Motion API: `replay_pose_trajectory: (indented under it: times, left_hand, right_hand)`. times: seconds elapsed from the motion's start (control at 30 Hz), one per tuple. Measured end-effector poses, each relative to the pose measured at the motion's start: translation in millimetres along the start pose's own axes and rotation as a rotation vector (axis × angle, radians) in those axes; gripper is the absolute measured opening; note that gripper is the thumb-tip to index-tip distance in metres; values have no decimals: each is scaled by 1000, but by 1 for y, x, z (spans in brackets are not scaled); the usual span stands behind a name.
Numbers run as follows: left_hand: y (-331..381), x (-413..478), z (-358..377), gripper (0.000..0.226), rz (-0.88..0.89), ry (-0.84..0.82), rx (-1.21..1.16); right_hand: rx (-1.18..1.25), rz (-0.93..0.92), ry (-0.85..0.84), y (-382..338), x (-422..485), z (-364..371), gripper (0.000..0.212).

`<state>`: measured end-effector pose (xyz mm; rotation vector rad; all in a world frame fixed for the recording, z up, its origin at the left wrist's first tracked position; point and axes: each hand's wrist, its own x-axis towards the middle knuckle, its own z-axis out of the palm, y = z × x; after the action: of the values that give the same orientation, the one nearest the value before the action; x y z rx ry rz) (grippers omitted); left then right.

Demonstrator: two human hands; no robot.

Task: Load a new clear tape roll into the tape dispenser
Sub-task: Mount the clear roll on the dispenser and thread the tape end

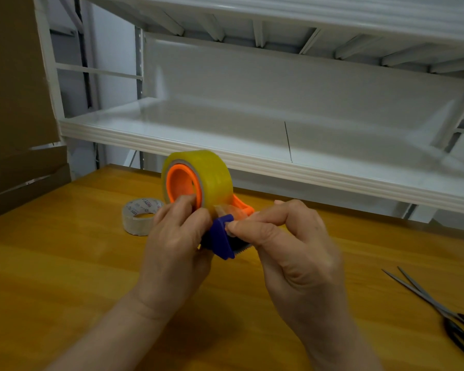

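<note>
A thick yellowish clear tape roll (212, 172) sits on the orange hub of the tape dispenser (220, 238), held above the wooden table (65, 263). The dispenser has an orange frame and a blue cutter head with a serrated blade. My left hand (176, 245) grips the dispenser body from the left, thumb near the hub. My right hand (287, 242) pinches the loose end of the tape just above the blue head, between thumb and forefinger.
A nearly used-up tape roll (138, 216) with a printed core lies flat on the table behind my left hand. Black-handled scissors (445, 311) lie open at the right edge. White metal shelving (279, 145) overhangs the table's back; cardboard (16, 129) stands at the left.
</note>
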<state>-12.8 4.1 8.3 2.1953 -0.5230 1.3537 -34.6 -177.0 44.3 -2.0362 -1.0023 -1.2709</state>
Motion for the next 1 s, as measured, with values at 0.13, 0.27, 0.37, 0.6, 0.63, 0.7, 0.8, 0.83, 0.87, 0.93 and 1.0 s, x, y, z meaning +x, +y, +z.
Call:
replay_pose_trajectory:
  times: [0.13, 0.27, 0.37, 0.6, 0.63, 0.7, 0.8, 0.83, 0.87, 0.93, 1.0]
  left_hand:
    - [0, 1, 0, 41, 1, 40, 28]
    - [-1, 3, -2, 18, 0, 51, 16]
    - [-2, 2, -1, 17, -12, 39, 21]
    - [-4, 3, -1, 26, -34, 10, 0]
    - [-4, 3, -1, 27, -34, 9, 2]
    - [-3, 3, -1, 24, -31, 6, 4]
    - [-3, 4, -3, 27, 8, 39, 37]
    - [-4, 5, -4, 27, 24, 54, 51]
    - [-4, 6, -5, 24, 37, 66, 63]
    - [-4, 7, -8, 20, 51, 79, 74]
    - [-4, 7, -7, 19, 44, 72, 70]
  right_hand:
    - [75, 34, 26, -1, -2, 2, 21]
    - [155, 80, 39, -5, -3, 6, 21]
    - [162, 96, 48, -8, -3, 8, 20]
    - [134, 78, 41, -6, -3, 8, 20]
    - [132, 75, 43, -6, -3, 7, 20]
    - [141, 77, 51, -5, -2, 7, 20]
    - [176, 99, 66, -7, -3, 8, 19]
    - [186, 108, 67, -9, -3, 9, 19]
    - [194, 113, 66, -10, -3, 9, 19]
    - [200, 117, 60, -11, -3, 10, 18]
    - [207, 127, 52, -10, -3, 11, 19]
